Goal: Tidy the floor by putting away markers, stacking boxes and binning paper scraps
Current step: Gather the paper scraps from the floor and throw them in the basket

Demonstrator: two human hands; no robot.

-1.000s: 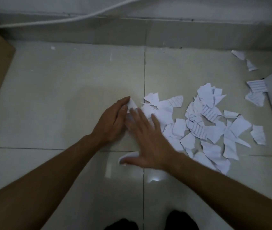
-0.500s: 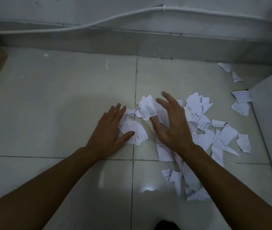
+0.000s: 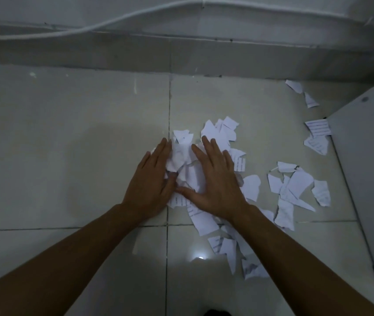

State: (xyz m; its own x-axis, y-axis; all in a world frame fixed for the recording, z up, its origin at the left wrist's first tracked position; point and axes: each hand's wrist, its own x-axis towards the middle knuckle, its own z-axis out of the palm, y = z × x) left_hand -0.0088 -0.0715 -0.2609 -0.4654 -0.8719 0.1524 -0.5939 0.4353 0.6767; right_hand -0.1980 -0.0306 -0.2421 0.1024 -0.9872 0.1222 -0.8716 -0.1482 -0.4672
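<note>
Left hand [image 3: 152,181] and right hand [image 3: 215,179], fingers straight and wide, hem a bunched heap of paper scraps [image 3: 185,165] between them on the floor [image 3: 67,156]. Loose scraps [image 3: 295,190] lie rightward, nearer the right hand.

heaped scraps [image 3: 185,166]: between the fingers of left hand [image 3: 150,183] and right hand [image 3: 216,185] | loose scraps [image 3: 295,188]: right of right fingers | wall [image 3: 181,55]: beyond fingertips
</note>
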